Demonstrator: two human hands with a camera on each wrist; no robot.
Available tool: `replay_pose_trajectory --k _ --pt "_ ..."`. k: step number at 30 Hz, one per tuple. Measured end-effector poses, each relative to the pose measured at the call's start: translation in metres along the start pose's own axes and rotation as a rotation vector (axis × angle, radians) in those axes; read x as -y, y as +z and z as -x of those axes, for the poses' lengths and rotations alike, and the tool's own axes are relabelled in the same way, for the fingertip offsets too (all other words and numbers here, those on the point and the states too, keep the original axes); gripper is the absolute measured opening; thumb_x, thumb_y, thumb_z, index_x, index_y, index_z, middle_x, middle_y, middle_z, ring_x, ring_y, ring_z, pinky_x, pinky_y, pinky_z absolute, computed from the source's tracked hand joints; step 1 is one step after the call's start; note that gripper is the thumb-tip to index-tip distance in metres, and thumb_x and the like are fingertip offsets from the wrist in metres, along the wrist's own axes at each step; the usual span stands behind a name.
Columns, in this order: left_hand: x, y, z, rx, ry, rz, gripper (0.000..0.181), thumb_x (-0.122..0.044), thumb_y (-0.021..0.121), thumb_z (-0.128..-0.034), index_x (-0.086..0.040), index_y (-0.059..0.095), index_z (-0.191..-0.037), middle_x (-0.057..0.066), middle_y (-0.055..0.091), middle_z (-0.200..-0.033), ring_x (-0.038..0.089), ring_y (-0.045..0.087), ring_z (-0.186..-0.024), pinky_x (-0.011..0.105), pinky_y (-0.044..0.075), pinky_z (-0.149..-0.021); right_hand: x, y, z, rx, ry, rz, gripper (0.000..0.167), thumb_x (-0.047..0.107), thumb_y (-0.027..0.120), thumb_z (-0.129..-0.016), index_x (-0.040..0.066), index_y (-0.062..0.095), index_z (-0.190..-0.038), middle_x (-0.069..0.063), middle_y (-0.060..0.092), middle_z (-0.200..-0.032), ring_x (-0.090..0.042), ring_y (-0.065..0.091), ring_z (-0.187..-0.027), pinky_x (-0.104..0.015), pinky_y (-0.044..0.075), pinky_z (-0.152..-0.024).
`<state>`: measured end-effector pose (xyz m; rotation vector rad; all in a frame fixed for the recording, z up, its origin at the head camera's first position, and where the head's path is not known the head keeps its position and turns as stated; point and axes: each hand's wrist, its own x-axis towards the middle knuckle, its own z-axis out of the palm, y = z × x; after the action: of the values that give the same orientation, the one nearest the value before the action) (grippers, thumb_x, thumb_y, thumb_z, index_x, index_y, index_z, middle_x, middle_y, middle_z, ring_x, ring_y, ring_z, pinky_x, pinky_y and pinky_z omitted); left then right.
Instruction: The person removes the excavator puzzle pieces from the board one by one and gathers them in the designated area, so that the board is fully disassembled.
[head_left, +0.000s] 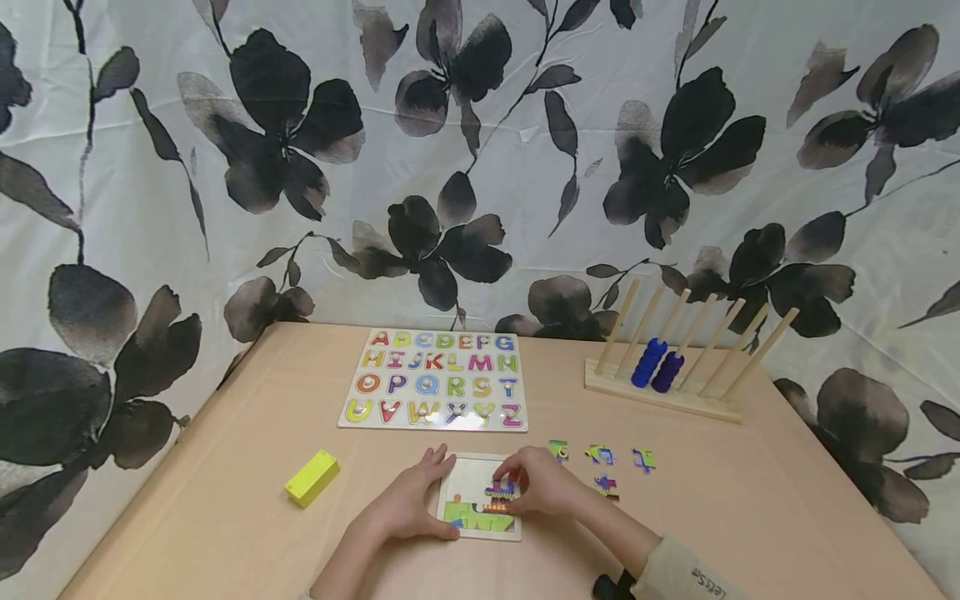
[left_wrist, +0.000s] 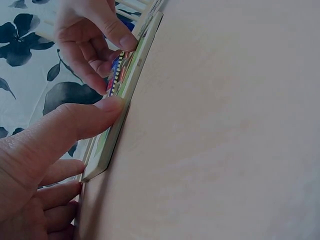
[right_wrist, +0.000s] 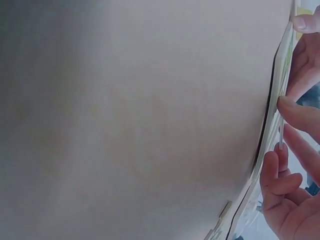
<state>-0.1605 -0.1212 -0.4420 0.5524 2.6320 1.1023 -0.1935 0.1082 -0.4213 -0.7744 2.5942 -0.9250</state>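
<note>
A small square puzzle board (head_left: 468,473) with a pale frame lies on the table in front of me, its lower part filled with green pieces (head_left: 480,521). My left hand (head_left: 408,502) holds the board at its left side, thumb at the near edge and fingers at the far corner. Over the board's right half, my right hand (head_left: 546,483) pinches a colourful puzzle piece (head_left: 498,492) between thumb and fingers; in the right wrist view the piece (right_wrist: 281,136) appears edge-on. Right of the board lie several loose pieces (head_left: 600,454), one partly hidden by the right forearm.
Behind the board lies an alphabet board (head_left: 433,407) with letter pieces. A wooden peg rack (head_left: 663,398) with blue and purple beads stands at the back right. A yellow block (head_left: 312,478) sits to the left on the table (head_left: 240,533). Floral cloth (head_left: 555,275) hangs behind.
</note>
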Motion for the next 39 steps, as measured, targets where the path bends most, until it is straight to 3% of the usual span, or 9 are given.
replay_pose_trajectory --k 10,17,32,39 --pt "-0.001 0.000 0.001 -0.005 0.003 -0.003 0.094 -0.029 0.085 -0.0591 0.005 0.040 -0.135 0.020 0.025 -0.146 0.039 0.016 -0.135 0.057 0.020 -0.105 -0.001 -0.004 0.002 -0.013 0.064 -0.065 0.032 0.010 0.080 -0.068 0.007 0.070 -0.098 0.003 0.054 -0.079 -0.017 0.047 -0.072 -0.022 0.042 -0.057" --pt "-0.002 0.000 0.001 -0.009 0.004 -0.012 0.094 -0.028 0.085 -0.0591 0.005 0.040 -0.135 0.020 0.025 -0.146 0.038 0.017 -0.135 0.056 0.020 -0.105 -0.007 -0.009 0.009 -0.058 0.023 -0.042 0.032 0.009 0.080 -0.066 0.009 0.069 -0.097 0.003 0.056 -0.081 -0.016 0.048 -0.072 -0.022 0.042 -0.058" --pt "0.000 0.001 0.000 -0.007 0.008 -0.019 0.095 -0.029 0.085 -0.0587 0.005 0.039 -0.135 0.020 0.025 -0.146 0.038 0.017 -0.135 0.056 0.019 -0.106 -0.023 -0.033 0.045 -0.124 0.012 -0.008 0.032 0.001 0.077 -0.065 0.010 0.067 -0.094 0.002 0.054 -0.084 -0.018 0.050 -0.074 -0.024 0.043 -0.056" --pt "0.000 0.001 0.000 -0.009 0.009 -0.014 0.095 -0.028 0.085 -0.0588 0.005 0.039 -0.135 0.020 0.025 -0.146 0.038 0.017 -0.135 0.056 0.019 -0.106 -0.040 -0.044 0.061 -0.168 -0.005 0.015 0.035 -0.001 0.075 -0.063 0.012 0.066 -0.094 0.004 0.054 -0.084 -0.013 0.051 -0.073 -0.023 0.044 -0.055"
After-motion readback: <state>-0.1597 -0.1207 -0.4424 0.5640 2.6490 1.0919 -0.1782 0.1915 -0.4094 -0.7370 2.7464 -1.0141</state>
